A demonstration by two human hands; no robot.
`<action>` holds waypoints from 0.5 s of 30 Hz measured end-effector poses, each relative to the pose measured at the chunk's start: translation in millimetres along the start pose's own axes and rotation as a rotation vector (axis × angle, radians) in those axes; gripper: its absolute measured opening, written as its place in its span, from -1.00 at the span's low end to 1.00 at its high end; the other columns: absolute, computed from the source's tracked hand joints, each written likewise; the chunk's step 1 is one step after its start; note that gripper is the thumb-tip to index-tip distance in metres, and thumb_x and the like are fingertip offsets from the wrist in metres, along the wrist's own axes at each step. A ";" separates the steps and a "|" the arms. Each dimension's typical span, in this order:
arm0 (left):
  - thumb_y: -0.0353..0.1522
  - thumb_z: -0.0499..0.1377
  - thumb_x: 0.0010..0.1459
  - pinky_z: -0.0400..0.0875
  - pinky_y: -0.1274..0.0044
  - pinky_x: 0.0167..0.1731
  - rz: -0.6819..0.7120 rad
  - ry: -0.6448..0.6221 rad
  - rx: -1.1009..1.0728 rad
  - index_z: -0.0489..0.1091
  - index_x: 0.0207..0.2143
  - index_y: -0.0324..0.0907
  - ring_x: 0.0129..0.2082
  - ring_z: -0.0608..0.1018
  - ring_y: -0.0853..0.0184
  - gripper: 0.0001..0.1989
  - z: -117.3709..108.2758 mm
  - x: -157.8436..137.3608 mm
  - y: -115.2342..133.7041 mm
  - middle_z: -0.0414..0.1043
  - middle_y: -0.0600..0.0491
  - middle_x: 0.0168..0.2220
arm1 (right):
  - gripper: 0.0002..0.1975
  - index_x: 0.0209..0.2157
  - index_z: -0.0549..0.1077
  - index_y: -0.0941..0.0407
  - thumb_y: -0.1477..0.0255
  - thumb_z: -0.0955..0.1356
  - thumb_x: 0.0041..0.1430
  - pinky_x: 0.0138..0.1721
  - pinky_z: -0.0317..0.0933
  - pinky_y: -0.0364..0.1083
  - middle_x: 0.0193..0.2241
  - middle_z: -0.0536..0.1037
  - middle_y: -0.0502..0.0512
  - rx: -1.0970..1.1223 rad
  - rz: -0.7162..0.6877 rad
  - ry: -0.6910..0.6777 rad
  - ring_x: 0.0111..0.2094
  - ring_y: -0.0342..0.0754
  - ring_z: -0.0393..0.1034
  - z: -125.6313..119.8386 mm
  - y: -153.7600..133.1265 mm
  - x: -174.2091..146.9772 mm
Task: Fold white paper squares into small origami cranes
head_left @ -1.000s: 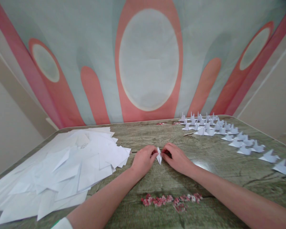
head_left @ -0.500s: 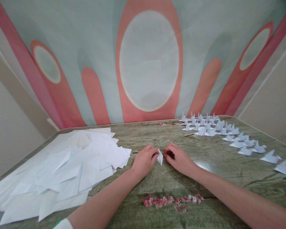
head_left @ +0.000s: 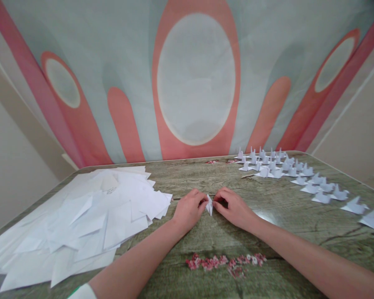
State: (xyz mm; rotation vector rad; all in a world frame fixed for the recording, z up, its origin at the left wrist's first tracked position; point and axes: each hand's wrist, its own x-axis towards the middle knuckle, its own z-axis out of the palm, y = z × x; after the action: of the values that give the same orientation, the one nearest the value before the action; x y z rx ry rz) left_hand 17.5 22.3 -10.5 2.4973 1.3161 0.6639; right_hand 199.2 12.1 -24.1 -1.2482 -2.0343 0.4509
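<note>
Appearing between the two hands, near the middle of the wood-patterned table (head_left: 177, 178), a small piece of folded white paper (head_left: 210, 206) is pinched at its left edge by the thumb and fingers of the left hand (head_left: 190, 209). The right hand (head_left: 232, 207) is held with curled fingers, its fingertips brought to the paper's right edge; whether the paper is gripped there as well cannot be told. A broad heap of white sheets (head_left: 81, 228), loosely overlapped, is spread over the left side. Folded paper birds (head_left: 321, 197) are arranged in uneven rows along the right side and into the far right corner. Pink flowers (head_left: 208, 262) are seen on the tabletop, nearer the viewer than the hands. A pink-and-grey backdrop (head_left: 131, 45) is set behind.
</note>
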 end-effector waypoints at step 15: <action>-0.37 0.04 0.15 0.28 0.59 -0.31 -0.002 -0.010 -0.006 0.36 -0.35 -0.12 -0.34 0.41 0.37 -0.89 -0.7 -0.3 0.3 0.32 0.09 -0.35 | -0.92 -0.48 0.37 0.13 0.56 0.27 0.04 -0.34 0.15 -0.11 -0.47 0.34 0.02 0.012 0.003 -0.005 -0.38 -0.09 0.26 1.5 1.4 0.9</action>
State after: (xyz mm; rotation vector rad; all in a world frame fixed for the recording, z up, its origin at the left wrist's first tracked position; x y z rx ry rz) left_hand 17.2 21.9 -9.8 2.4905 1.3110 0.6538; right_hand 198.8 13.6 -25.6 -1.2444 -2.0313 0.4669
